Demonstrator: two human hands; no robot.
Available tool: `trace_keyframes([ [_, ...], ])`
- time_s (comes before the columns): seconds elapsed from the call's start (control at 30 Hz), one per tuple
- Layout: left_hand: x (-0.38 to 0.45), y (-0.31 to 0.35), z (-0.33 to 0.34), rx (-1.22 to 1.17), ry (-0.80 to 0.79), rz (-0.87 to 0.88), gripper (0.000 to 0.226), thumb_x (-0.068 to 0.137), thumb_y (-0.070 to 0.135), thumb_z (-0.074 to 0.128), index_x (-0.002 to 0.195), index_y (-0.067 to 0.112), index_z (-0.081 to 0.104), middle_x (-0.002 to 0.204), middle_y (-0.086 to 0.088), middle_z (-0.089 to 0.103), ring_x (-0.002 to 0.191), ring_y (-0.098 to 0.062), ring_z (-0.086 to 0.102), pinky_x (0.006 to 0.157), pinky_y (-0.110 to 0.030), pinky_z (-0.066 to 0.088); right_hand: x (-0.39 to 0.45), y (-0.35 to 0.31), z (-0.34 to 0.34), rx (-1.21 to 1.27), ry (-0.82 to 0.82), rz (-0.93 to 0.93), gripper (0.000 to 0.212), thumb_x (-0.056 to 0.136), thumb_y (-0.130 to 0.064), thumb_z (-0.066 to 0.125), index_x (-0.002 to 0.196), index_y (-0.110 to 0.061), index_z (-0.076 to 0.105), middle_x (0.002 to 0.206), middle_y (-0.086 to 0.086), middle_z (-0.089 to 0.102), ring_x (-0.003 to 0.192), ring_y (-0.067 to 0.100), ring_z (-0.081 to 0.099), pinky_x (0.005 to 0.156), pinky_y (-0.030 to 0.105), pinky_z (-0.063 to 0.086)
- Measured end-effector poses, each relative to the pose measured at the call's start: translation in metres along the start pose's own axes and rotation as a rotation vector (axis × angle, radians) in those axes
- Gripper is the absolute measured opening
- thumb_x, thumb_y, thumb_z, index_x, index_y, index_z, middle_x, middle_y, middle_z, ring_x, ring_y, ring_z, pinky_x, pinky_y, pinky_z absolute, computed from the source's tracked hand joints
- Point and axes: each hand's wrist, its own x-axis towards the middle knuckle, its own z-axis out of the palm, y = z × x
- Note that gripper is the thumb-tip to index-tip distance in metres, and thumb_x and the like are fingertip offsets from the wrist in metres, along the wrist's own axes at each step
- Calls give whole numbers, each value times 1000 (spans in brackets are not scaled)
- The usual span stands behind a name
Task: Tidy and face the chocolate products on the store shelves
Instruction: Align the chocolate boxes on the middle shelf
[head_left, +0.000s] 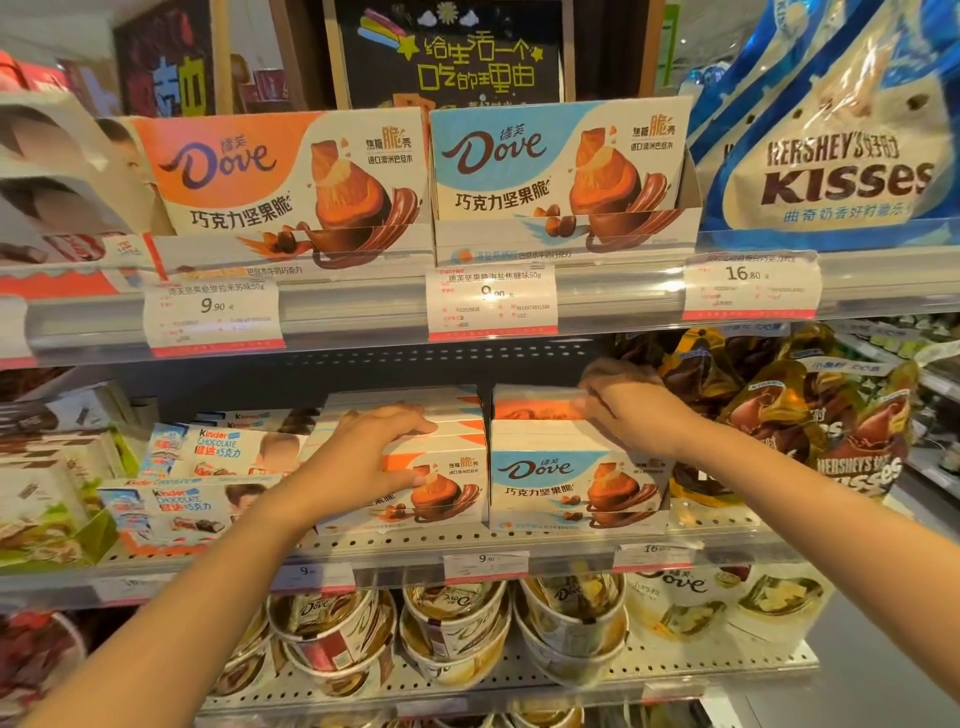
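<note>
Both forearms reach to the middle shelf (519, 543): my left hand (363, 457) curls over the orange-and-white Dove carton (441, 483); right of it, my right hand (631, 410) pinches an orange packet (535, 408) atop the blue-and-white Dove carton (571, 483).

Dove boxes (291, 176): 4 | Kinder boxes (176, 512): 2 | hands (363, 457): 2
</note>
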Motion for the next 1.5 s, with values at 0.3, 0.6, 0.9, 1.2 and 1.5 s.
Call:
trace_keyframes([
  [0.3,11,-1,-8,43,-37,-82,73,65,70,65,122,27,52,120,7,53,116,-15,45,95,-34,40,-21,-11,-32,-227,591,-194,39,90,-34,38,79,-4,62,62,12,61,50,30,59,45,28,42],
  [0.6,25,19,-21,273,-226,-135,53,66,58,73,101,27,47,97,10,49,98,-12,47,74,-27,33,-32,-17,-40,-181,643,-214,41,91,-33,37,92,-3,64,73,14,66,61,32,63,60,36,48],
  [0.9,14,17,-23,240,-193,-106,67,77,55,64,131,22,42,129,1,53,120,-19,46,105,-40,29,-32,-30,-42,-172,645,-203,42,91,-36,37,90,-4,65,76,13,67,65,32,64,67,39,50],
  [1.2,2,0,-20,-11,-87,-109,80,73,59,65,138,25,33,138,2,42,126,-18,39,105,-40,37,-22,-41,-39,-232,606,-146,43,89,-37,37,88,-6,67,76,14,69,66,33,66,64,36,53],
  [1.5,-6,-4,-13,60,167,-55,100,51,87,40,128,24,50,125,2,51,121,-18,40,101,-40,28,-10,-49,-41,-227,468,-181,34,95,-32,47,85,-5,65,74,11,67,65,30,63,54,29,42],
])
